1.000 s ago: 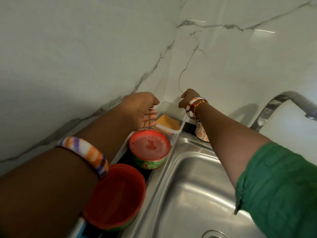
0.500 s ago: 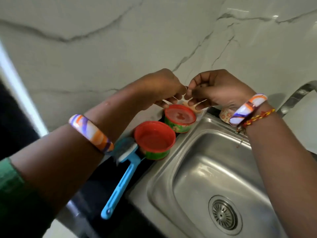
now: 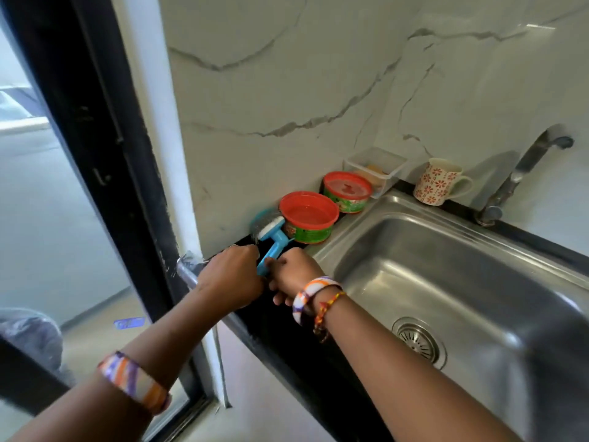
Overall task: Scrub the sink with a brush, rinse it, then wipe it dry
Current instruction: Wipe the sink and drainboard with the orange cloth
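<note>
While the right hand (image 3: 294, 274) grasps the blue plastic scrub brush (image 3: 271, 239) handle at frame centre, the left hand (image 3: 231, 275) beside it looks clenched, its grip untellable.

The scene is seen from one head-worn wide-angle camera, aimed forward and steeply down from close above, with the sink (image 3: 446, 282) framed at right and a window frame (image 3: 95, 138) at left.

Both hands meet at the blue brush (image 3: 271, 242) on the black counter left of the sink (image 3: 462, 282): right hand (image 3: 294, 275) grips the handle, left hand (image 3: 232, 279) curled just beside it. Behind the brush, 2 red-lidded tubs (image 3: 309, 215), then a clear box (image 3: 376, 169) & floral mug (image 3: 438, 181) by the sink's back rim.
</note>
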The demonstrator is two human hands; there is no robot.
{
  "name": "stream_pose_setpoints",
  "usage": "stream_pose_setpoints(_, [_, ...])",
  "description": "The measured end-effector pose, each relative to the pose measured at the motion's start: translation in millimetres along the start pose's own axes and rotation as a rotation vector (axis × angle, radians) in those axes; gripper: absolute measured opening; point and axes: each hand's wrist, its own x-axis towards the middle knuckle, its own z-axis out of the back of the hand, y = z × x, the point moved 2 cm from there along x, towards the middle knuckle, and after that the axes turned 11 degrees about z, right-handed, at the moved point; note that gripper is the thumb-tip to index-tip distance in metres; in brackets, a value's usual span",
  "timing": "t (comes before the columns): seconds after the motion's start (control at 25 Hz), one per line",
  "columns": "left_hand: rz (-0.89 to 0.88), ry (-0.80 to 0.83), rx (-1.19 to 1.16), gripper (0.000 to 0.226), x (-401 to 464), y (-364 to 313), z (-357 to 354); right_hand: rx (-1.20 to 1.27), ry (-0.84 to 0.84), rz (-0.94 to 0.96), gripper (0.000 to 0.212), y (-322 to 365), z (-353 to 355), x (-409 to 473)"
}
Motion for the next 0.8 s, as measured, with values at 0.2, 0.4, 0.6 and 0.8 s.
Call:
stream_pose_setpoints(0.2, [0.02,-0.038,-0.098,0.021,-14,5,-5,0.117,-0.11,-0.039,0.029,14,-11,1])
stream_pose_setpoints(0.4, [0.055,0.082,-0.375,0.019,-32,7,6,0.362,-0.055,-0.172,0.032,15,-10,-27])
stream_pose_setpoints(0.6, [-0.004,0.149,-0.563,0.014,-52,-4,13,0.591,-0.069,-0.188,0.022,29,18,-69])
stream_pose_setpoints(0.8, [-0.117,0.164,-0.608,0.016,-56,-16,28,0.501,-0.275,-0.081,0.031,17,57,-77])
